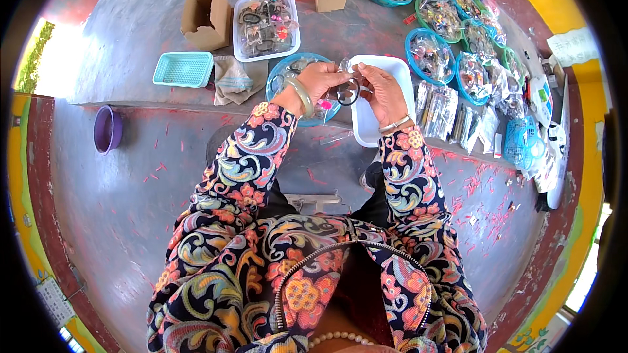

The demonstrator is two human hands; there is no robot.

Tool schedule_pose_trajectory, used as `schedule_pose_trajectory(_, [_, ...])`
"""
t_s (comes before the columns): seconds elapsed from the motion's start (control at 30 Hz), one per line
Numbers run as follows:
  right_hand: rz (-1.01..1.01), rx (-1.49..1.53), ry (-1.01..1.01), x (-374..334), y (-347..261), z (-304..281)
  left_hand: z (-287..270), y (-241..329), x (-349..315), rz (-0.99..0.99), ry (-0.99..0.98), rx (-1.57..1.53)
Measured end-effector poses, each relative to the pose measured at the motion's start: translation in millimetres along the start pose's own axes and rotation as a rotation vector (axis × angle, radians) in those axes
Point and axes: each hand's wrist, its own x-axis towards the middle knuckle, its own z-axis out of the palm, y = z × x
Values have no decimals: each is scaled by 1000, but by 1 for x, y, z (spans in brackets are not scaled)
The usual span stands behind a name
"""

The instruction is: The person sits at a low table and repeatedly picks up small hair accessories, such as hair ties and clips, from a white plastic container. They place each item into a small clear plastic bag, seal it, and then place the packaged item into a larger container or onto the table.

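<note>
Pinched between the fingertips of my left hand is a small clear plastic bag, and my right hand grips its other side. A black ring-shaped hair tie shows just below the fingers; whether it lies inside the bag I cannot tell. Under my left hand stands a round blue basket of bagged small goods, partly hidden by the wrist, with a bright pink piece near its right side. Beneath my right hand is a white rectangular tray, its inside partly covered by the hand.
A white tub of hair ties, a cardboard box, a turquoise basket and a folded cloth stand left. Several round baskets of bagged goods and packets fill the right. A purple tub sits lower left.
</note>
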Motion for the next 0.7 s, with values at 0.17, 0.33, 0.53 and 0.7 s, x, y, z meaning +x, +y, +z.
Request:
schedule_pose_trajectory(0.17, [1, 116, -20, 9, 6, -5, -3, -2, 4, 3, 26, 112])
schedule_pose_trajectory(0.33, [-66, 191, -5, 9, 8, 1, 3, 4, -3, -4, 59, 1])
schedule_pose_trajectory(0.53, [-119, 240, 22, 9, 11, 5, 4, 9, -5, -1, 118, 130])
schedule_pose_trajectory(0.7, [-91, 290, -12, 11, 11, 4, 5, 9, -5, 50, 163, 206])
